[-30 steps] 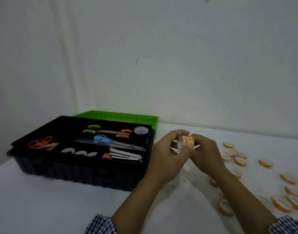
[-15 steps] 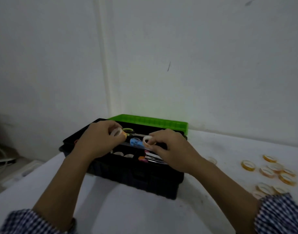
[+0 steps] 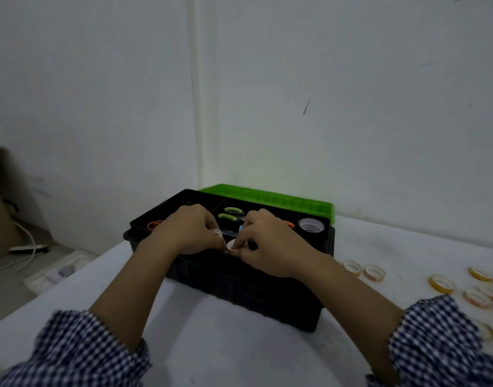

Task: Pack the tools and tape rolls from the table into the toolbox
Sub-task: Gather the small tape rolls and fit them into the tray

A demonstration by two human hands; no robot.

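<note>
Both hands over toolbox (image 3: 248, 289) front compartment. Right hand (image 3: 270, 244) pinches small tape roll (image 3: 232, 245) at rim; left hand (image 3: 188, 233) pinches another roll (image 3: 218, 233). Rolls likely light, stiff, smooth; best held across rim. More rolls (image 3: 442, 283) wait on table (image 3: 239, 353).

Matt black plastic toolbox (image 3: 239, 291) with glossy green lid (image 3: 267, 195); checked cloth sleeves (image 3: 80, 347).

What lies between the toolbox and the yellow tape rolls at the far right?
In the head view, two pale tape rolls lie on the table between the toolbox and the yellow rolls.
</note>
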